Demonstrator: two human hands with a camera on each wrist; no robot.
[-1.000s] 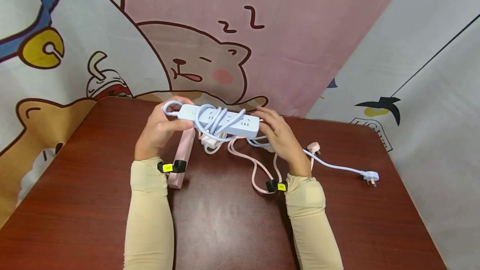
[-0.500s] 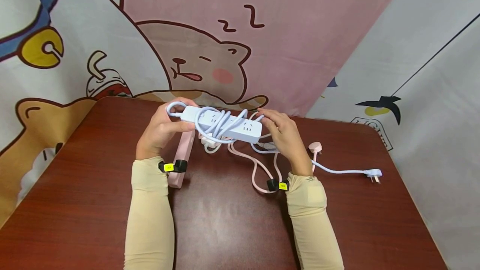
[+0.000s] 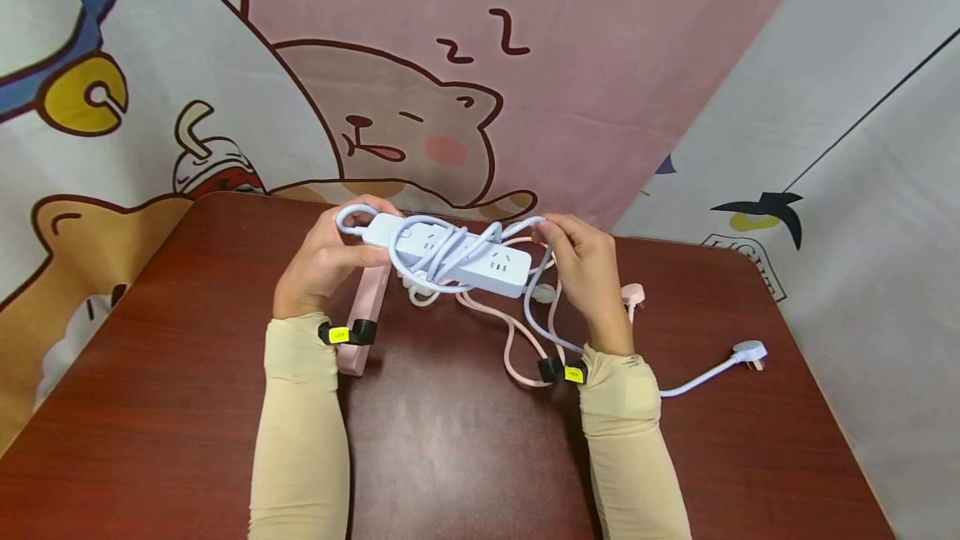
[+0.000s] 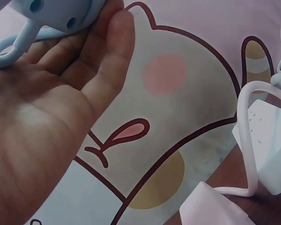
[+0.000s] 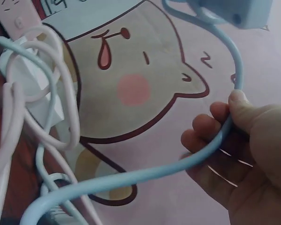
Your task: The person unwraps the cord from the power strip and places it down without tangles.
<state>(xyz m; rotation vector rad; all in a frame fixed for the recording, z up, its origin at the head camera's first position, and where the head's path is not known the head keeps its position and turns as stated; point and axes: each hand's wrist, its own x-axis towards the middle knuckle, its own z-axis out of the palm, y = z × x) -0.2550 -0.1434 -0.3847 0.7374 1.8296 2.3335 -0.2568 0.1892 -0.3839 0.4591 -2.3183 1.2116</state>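
While the left hand [image 3: 318, 261] gripped the left end of the pale blue power strip [image 3: 450, 257] and held it raised above the far middle of the brown table [image 3: 450, 440], the right hand [image 3: 588, 273] pinched the strip's blue cord [image 3: 536, 307] just off its right end, thumb on top and fingers curled beneath, as the right wrist view showed [image 5: 225, 136]. Several turns of that cord lay wrapped around the strip's middle, and the loose remainder dropped past the right wrist and ran along the table to the white plug [image 3: 750, 351] at the near right. The strip looked like a light, rigid plastic bar, smooth enough to slide in a loose grasp, so its bare ends seemed the safest places to hold; the cord looked rubbery and springy, likely to uncoil if let slack, and best taken close to the last turn. Both forearms in beige sleeves [image 3: 300, 423] reached forward from the near edge, wrists bent slightly inward, each wearing a black band with a yellow tag. Beneath the raised strip lay a pink power strip [image 3: 367, 307] with its pink cord [image 3: 510, 340] looping toward the near right and its pink plug [image 3: 632, 294], and a white adapter [image 3: 420, 283] with white cord. A cartoon backdrop [image 3: 420, 107] hung behind the table.
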